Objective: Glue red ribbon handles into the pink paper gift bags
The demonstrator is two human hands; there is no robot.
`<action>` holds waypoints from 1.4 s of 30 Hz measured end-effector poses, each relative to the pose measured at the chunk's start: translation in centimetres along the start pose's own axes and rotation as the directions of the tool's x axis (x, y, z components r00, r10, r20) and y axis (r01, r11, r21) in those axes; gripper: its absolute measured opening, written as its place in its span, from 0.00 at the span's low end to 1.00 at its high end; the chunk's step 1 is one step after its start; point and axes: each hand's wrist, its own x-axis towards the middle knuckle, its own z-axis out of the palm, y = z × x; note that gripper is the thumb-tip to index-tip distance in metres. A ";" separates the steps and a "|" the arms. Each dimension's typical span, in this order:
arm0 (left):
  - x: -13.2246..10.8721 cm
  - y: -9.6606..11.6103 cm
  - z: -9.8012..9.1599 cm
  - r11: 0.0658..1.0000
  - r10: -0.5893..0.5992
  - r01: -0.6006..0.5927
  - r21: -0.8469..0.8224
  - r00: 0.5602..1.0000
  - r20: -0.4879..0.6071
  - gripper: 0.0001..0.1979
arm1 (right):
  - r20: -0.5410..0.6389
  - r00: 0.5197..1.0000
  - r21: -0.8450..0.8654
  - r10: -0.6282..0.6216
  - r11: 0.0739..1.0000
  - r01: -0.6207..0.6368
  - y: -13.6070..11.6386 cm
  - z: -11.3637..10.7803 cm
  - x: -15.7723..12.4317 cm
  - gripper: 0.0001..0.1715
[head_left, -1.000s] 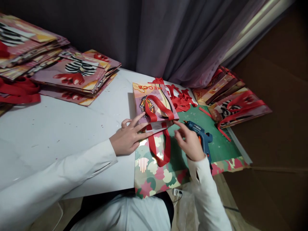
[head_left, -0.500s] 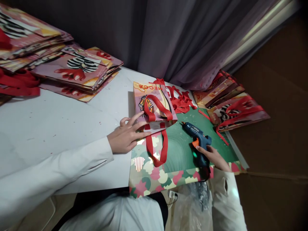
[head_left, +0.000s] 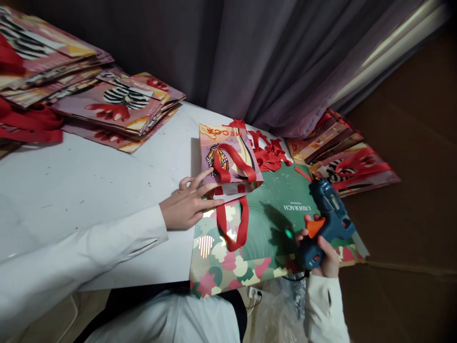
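A small paper gift bag (head_left: pixel 210 136) with a butterfly print and "MECCA" lettering lies in the middle of the table. One red ribbon handle (head_left: pixel 235 155) curves over its face; the other ribbon handle (head_left: pixel 243 233) hangs out over the green board. My left hand (head_left: pixel 187 205) rests at the bag's mouth with its fingers stretched out and spread, touching the edge. My right hand (head_left: pixel 328 259) is closed around the grip of a blue hot glue gun (head_left: pixel 330 205) with an orange trigger. The gun is held up above the board, nozzle pointing away from me.
A green board with a patterned border (head_left: pixel 274 190) covers the table's right part. Loose red ribbons (head_left: pixel 267 155) lie behind the bag. Stacked printed bags (head_left: pixel 114 105) stand at the left, more bags (head_left: pixel 357 162) at the right. Behind hangs a grey curtain (head_left: pixel 235 57).
My right hand has lifted the glue gun off the board, up and to the right. My left hand and the bag have stayed in place.
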 end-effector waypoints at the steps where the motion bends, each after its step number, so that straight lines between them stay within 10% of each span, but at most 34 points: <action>1: 0.0 0.0 0.0 1.000 -0.001 0.001 -0.009 1.000 -0.002 0.34 | 0.024 1.000 -0.016 -0.020 1.000 0.020 0.2 -0.2 -0.2 0.32; 15: 0.1 0.0 0.0 1.000 0.019 -0.018 0.007 1.000 -0.006 0.35 | 0.409 0.911 -0.285 -0.059 0.940 0.189 0.3 -0.3 -0.1 0.33; 22: 0.1 -0.1 -0.1 0.998 0.040 -0.040 0.057 0.999 0.005 0.31 | 0.236 0.967 -0.544 0.095 0.838 0.051 -1.5 1.6 -0.1 0.21; 30: 0.1 -0.4 0.2 0.998 0.044 -0.045 0.044 0.999 0.013 0.30 | 0.601 0.796 -0.559 0.075 0.751 0.351 -3.5 5.3 2.8 0.17; 42: 0.0 -0.6 0.5 0.996 0.082 -0.080 0.040 0.996 -0.036 0.28 | 0.717 0.694 -0.480 0.073 0.772 0.415 -0.9 8.4 6.2 0.19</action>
